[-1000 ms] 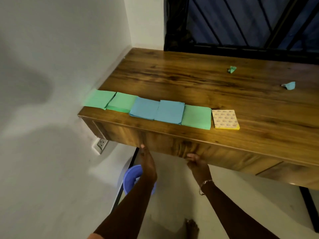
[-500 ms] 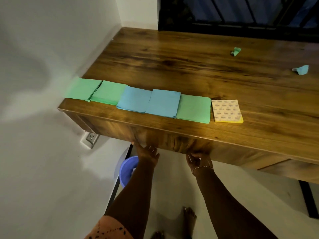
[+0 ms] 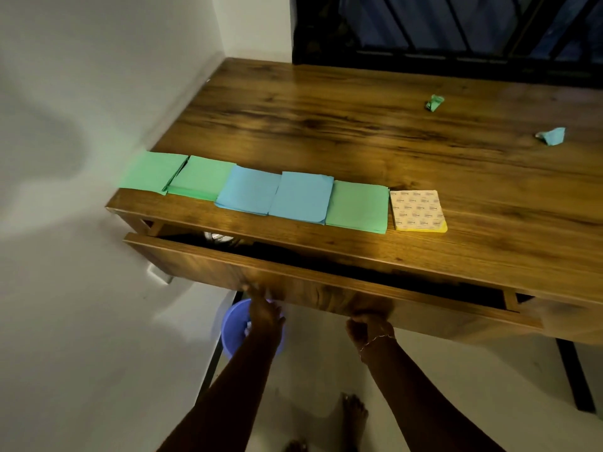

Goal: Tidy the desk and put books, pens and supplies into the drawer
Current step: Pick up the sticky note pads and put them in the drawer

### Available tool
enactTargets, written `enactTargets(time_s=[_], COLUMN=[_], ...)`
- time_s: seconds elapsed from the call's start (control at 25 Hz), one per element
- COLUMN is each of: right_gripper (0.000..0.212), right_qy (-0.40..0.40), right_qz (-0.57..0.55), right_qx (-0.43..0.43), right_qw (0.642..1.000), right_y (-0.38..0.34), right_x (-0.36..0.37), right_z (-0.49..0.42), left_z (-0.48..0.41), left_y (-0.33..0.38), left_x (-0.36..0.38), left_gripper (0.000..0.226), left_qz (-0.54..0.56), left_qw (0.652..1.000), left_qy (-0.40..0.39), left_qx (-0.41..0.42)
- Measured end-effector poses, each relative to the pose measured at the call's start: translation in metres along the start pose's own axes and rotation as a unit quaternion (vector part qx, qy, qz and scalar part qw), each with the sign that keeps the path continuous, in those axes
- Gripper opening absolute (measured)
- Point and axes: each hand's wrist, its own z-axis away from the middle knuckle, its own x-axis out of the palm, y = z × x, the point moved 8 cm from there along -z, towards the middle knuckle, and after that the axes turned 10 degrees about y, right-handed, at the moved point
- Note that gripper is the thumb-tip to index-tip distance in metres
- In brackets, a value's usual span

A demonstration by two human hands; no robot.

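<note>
The wooden desk (image 3: 375, 132) has its drawer (image 3: 293, 278) pulled out a little, showing a dark gap and a round metal object (image 3: 215, 237) inside. My left hand (image 3: 264, 313) and my right hand (image 3: 367, 327) both grip the bottom edge of the drawer front. Along the desk's near edge lies a row of paper stacks: green stacks (image 3: 177, 174) at the left, two blue stacks (image 3: 277, 194), another green stack (image 3: 357, 207), and a yellow sticky pad (image 3: 418, 210) with patterned backing up.
Two crumpled scraps lie further back on the desk, one green (image 3: 434, 102) and one blue (image 3: 553, 136). A blue bucket (image 3: 233, 327) stands on the floor under the desk. White wall at the left with a socket (image 3: 160, 276). Dark window grille behind.
The drawer was shut in both earlier frames; now it is pulled out a short way toward me with both hands on its lower edge.
</note>
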Motion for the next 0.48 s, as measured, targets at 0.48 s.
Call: enactTargets(time_s=[0.48], right_gripper=[0.023], right_qy=[-0.168], right_qz=[0.467], right_qx=[-0.535], right_qw=[0.684], right_y=[-0.072], right_x=[0.075], right_z=[0.17], left_z=[0.1], left_y=[0.093], left_x=[0.024], left_gripper=[0.068], left_qz=[-0.408], left_qw=[0.597], left_qy=[-0.05], left_qx=[0.689])
